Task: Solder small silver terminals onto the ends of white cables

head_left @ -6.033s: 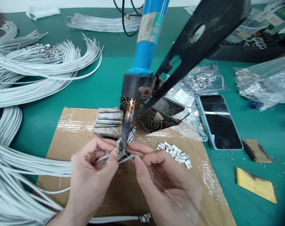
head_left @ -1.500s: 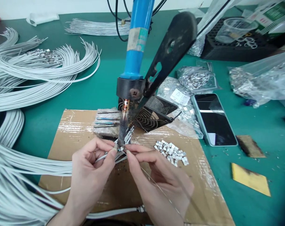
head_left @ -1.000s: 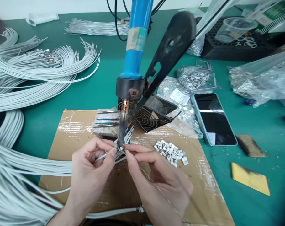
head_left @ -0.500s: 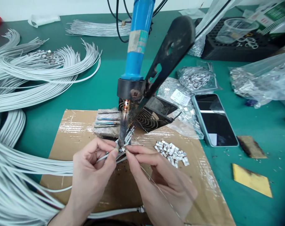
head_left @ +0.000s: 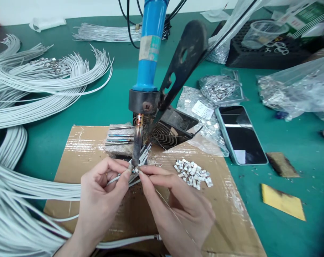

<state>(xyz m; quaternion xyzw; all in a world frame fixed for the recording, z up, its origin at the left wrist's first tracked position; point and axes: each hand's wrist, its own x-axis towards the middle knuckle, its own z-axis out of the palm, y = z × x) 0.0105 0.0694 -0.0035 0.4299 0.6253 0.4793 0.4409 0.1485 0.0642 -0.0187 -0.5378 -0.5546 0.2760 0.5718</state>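
Observation:
A blue-handled soldering iron (head_left: 148, 53) stands fixed in a black stand (head_left: 178, 67), its tip pointing down over a taped cardboard sheet (head_left: 226, 200). My left hand (head_left: 103, 200) pinches the end of a white wire (head_left: 116, 179) right under the tip. My right hand (head_left: 178, 207) pinches a thin solder wire (head_left: 164, 200) and holds its end against the same spot. Both hands meet at the iron's tip, fingers closed. More white wire ends with metal terminals fan out beneath the tip.
A pile of small metal terminals (head_left: 192, 174) lies on the cardboard right of my hands. Bundles of white wires (head_left: 30, 89) fill the left side. A phone (head_left: 239, 134), bags of terminals (head_left: 220, 89), a yellow sponge (head_left: 283, 201) and a brown pad (head_left: 282, 165) lie at the right.
My hands have stayed at the iron's tip, holding the wire and solder; only the camera view has shifted slightly.

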